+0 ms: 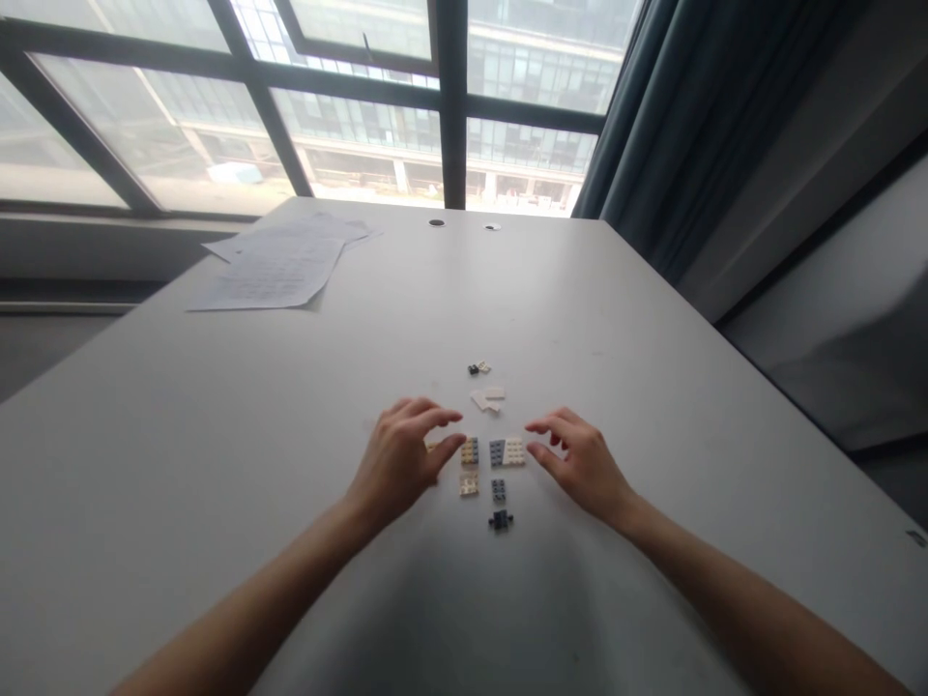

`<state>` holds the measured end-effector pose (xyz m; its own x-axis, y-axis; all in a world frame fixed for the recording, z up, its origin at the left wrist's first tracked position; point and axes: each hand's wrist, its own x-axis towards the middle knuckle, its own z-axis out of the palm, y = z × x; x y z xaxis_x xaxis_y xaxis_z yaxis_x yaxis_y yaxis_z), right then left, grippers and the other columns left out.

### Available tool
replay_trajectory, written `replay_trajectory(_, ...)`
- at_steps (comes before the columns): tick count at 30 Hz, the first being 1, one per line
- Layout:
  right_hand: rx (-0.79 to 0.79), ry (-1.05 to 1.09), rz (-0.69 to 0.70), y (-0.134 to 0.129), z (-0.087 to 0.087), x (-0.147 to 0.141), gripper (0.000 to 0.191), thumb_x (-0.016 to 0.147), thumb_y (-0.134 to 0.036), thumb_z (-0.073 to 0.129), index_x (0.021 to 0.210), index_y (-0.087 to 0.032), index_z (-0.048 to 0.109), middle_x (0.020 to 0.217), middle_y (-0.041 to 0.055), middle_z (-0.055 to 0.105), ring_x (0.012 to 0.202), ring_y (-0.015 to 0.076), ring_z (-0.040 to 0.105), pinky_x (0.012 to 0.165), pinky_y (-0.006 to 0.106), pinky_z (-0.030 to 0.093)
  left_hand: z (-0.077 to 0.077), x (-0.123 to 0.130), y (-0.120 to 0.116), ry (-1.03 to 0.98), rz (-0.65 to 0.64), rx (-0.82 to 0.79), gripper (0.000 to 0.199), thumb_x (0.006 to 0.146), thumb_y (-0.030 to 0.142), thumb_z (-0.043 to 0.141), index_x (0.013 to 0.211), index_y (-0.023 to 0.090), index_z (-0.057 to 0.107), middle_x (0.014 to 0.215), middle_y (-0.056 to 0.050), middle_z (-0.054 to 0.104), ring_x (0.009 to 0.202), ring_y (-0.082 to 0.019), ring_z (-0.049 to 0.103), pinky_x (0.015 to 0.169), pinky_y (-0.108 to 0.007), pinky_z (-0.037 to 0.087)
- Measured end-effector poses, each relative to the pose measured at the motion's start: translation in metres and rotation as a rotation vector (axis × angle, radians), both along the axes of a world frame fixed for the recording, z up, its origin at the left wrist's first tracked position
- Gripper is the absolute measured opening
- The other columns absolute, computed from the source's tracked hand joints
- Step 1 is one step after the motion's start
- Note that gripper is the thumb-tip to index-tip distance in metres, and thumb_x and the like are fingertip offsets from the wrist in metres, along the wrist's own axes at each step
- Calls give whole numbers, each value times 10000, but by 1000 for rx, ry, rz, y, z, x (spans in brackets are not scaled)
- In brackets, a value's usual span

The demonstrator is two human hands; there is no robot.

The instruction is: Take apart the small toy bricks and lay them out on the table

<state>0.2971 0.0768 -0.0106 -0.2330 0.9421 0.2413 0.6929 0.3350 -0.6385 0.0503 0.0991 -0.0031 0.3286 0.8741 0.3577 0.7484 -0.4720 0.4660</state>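
Note:
My left hand (413, 443) is open, thumb and fingers apart, beside a tan and grey studded brick piece (470, 451). Part of another tan piece shows behind its fingers. To the right, my right hand (572, 452) is open too, its fingertips close to a white studded plate (514, 451). A grey plate (497, 452) touches that white one. Nearer me lie a pale tan piece (469, 484), a small dark grey plate (498, 490) and a black piece with side pegs (500, 520). Neither hand appears to hold anything.
Beyond the hands lie several flat white pieces (489, 397) and a small black piece (474, 368) beside a white one. Printed paper sheets (275, 266) rest at the far left of the white table (609, 599). A dark curtain (652, 126) hangs at the right.

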Motion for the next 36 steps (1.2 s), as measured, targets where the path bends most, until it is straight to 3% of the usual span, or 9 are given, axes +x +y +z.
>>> replay_trajectory(4, 52, -76, -33, 57, 5, -20, 187, 830, -210, 633, 1011, -193, 674, 937, 33, 627, 758, 148, 578, 759, 290, 473, -1, 2, 59, 8, 98, -87, 201, 799, 311, 615, 947, 213, 709, 899, -36, 676, 896, -218, 587, 855, -366, 443)
replay_trajectory(7, 77, -185, -27, 96, 0, -43, 213, 839, -229, 628, 1042, -190, 682, 992, 50, 636, 880, 178, 589, 827, 296, 458, -12, 5, 83, -10, 166, -137, 220, 794, 300, 587, 935, 195, 718, 884, -49, 679, 867, -222, 599, 854, -368, 449)
replay_trajectory(12, 101, -437, 68, 129, -11, -66, 203, 864, -235, 595, 1037, -200, 695, 1037, 69, 636, 989, 220, 555, 848, 310, 438, -28, 2, 89, -54, 130, -200, 225, 791, 319, 571, 916, 216, 727, 859, -26, 683, 797, -185, 617, 806, -310, 471)
replay_trajectory(18, 163, -525, 143, 133, -11, -71, 182, 911, -229, 541, 977, -179, 703, 1022, 86, 638, 986, 230, 528, 858, 343, 404, -30, -5, 91, -130, 118, -254, 240, 799, 361, 574, 926, 218, 719, 851, -12, 683, 718, -150, 611, 753, -280, 485)
replay_trajectory(21, 180, -432, 145, 120, -8, -69, 160, 907, -217, 557, 988, -169, 686, 1026, 86, 632, 988, 225, 524, 871, 351, 399, -24, -7, 78, -176, 130, -193, 240, 825, 357, 561, 948, 206, 703, 886, -24, 668, 739, -149, 601, 758, -287, 489)
replay_trajectory(23, 186, -311, 153, 100, -3, -64, 145, 902, -214, 571, 1000, -180, 672, 1017, 74, 628, 981, 217, 526, 875, 353, 403, -17, -9, 56, -197, 98, -63, 212, 836, 333, 574, 952, 199, 690, 892, -34, 654, 784, -159, 591, 773, -300, 488)
replay_trajectory(29, 165, -170, 291, 2, 5, -45, 106, 885, -221, 596, 981, -203, 636, 956, 60, 627, 916, 214, 521, 839, 366, 412, -5, -17, -25, -94, -202, 319, 199, 811, 174, 634, 1004, 226, 631, 859, -32, 632, 786, -157, 540, 756, -314, 456)
replay_trajectory(32, 148, -260, 348, -33, -1, -45, 85, 868, -234, 616, 944, -199, 628, 945, 61, 627, 934, 233, 510, 861, 389, 389, -11, -22, -46, 9, -337, 309, 182, 804, 150, 631, 970, 221, 612, 841, -31, 624, 765, -160, 522, 719, -317, 430)
replay_trajectory(36, 132, -334, 357, -47, -10, -52, 85, 870, -271, 611, 910, -196, 621, 934, 57, 617, 933, 235, 503, 861, 387, 379, -20, -21, -53, 159, -469, 212, 99, 839, 199, 590, 933, 219, 613, 797, -30, 603, 746, -165, 511, 709, -326, 413)
